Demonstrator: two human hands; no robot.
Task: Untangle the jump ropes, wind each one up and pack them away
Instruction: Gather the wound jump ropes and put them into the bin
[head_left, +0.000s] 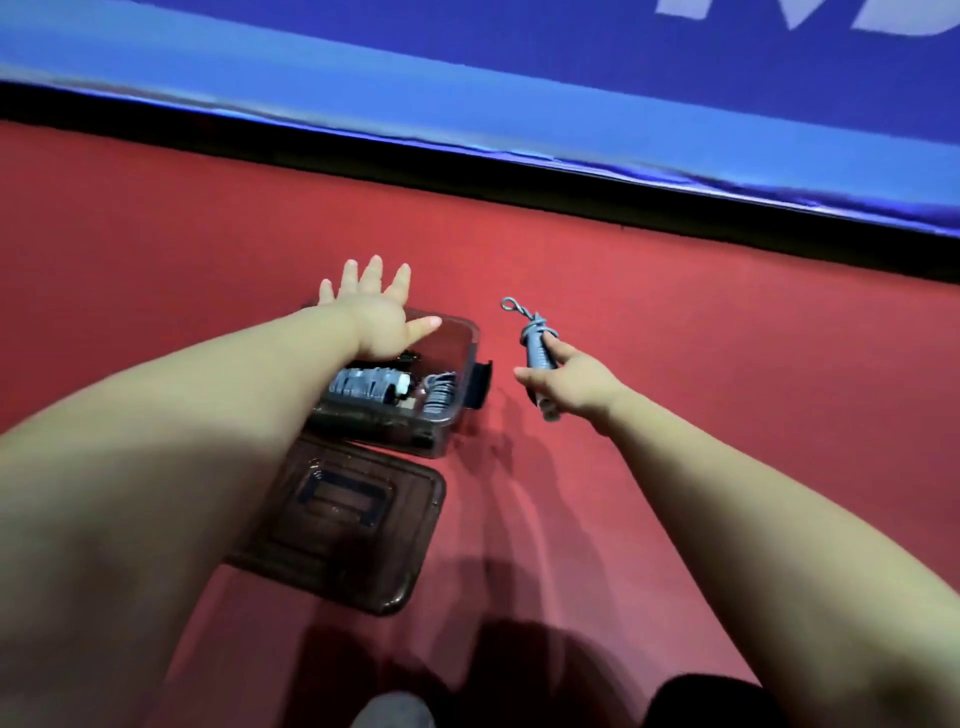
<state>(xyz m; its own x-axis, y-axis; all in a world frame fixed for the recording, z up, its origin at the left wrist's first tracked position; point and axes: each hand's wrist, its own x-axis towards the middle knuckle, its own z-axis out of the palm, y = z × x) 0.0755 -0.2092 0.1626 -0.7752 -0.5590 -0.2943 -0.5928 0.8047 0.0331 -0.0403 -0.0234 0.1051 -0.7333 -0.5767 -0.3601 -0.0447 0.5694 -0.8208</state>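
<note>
the left hand (376, 317) is spread wide, fingers straight and apart, holding nothing; it hovers over the far left corner of a dark see-through box (470, 338) that stands open on the red floor (701, 338). whether the palm touches the rim cannot be told.

inside the box lie wound grey jump ropes (369, 387), one bundle toward the left and another against the right wall. a latch (480, 387) sticks out from the box's right side.

the right hand (576, 387) is just right of the box, above the floor, its fingers curled round a wound grey jump rope (535, 340). the bundle points to the far side, and a small loop of cord pokes out of its far end.

the box's lid (363, 561) lies flat on the floor, touching the near side of the box. a blue padded wall (623, 104) runs along the far edge of the floor.
</note>
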